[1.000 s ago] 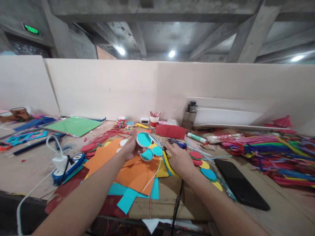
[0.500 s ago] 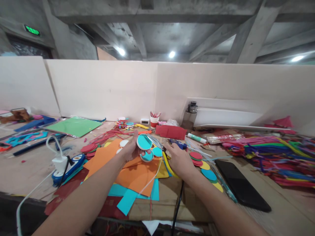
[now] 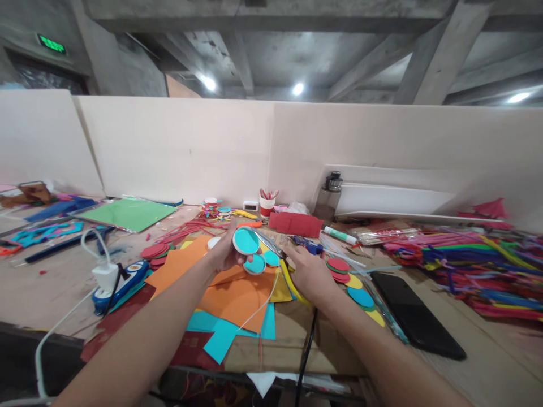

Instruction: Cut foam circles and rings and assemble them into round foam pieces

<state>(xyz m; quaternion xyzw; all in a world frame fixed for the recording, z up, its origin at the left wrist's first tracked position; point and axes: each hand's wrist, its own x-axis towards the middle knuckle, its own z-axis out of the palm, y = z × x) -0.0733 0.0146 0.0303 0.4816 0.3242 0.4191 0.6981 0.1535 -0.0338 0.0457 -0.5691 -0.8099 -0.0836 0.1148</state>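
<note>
My left hand (image 3: 225,249) is closed around a round white-rimmed piece with a cyan face (image 3: 246,241), like a cut-down paper cup. A smaller piece of the same look (image 3: 255,264) sits just below it, against the fingers. In my right hand (image 3: 306,270) is a pair of scissors (image 3: 274,247) with yellow handles. Their metal blades point up and left, by the right rim of the upper piece; whether they touch it I cannot tell. A thin white strand (image 3: 265,302) hangs below the blades. Orange paper sheets (image 3: 237,299) lie under my hands.
A blue glue gun (image 3: 309,245) lies beyond my right hand. Stacked colored discs (image 3: 360,297) and a black phone (image 3: 418,316) are at the right, pipe cleaners (image 3: 487,271) farther out. A blue power strip (image 3: 123,288) with a white plug stands left. A dark bottle (image 3: 328,198) stands behind.
The view has shifted slightly. Both hands keep their holds, and the upper cyan-faced piece has tilted a little, with the scissors staying beside its rim.
</note>
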